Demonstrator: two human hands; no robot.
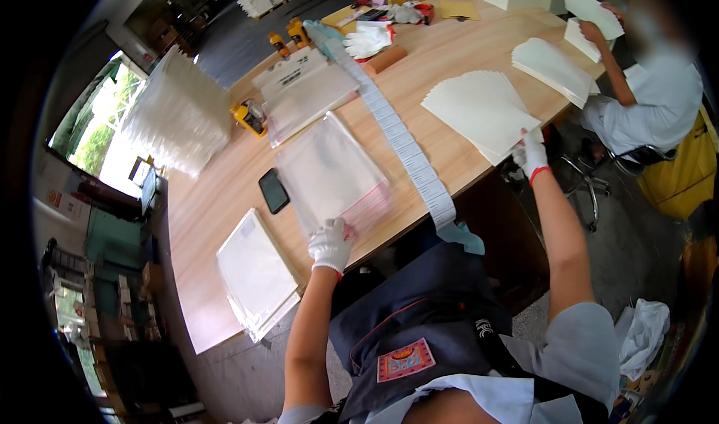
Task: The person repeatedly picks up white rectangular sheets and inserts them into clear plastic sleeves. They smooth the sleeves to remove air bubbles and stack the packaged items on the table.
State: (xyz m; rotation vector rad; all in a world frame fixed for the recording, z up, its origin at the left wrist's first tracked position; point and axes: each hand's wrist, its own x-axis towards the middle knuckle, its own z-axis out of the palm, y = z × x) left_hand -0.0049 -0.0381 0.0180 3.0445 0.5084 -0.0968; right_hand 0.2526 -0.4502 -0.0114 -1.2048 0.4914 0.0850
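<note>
My left hand (329, 246), in a white knit glove, is at the near edge of a stack of clear plastic bags (329, 173) with pinkish edges. Its fingers are closed on the near left corner of a bag. Off to the right, my right hand (530, 156), gloved the same way, pinches the near corner of a white sheet in a fanned stack of white sheets (479, 113). Left of the bags lies a pile of flat white pieces in clear plastic bags (258, 270). A strip of printed labels (410, 158) runs between the clear bags and the fanned sheets.
A dark phone (274, 191) lies beside the bags. Farther off are more plastic bags (307, 87), a yellow-black tool (249, 118), white gloves (368, 40) and a brown roll (385, 59). At right a seated co-worker (659, 102) holds white sheets near another fanned stack (553, 68).
</note>
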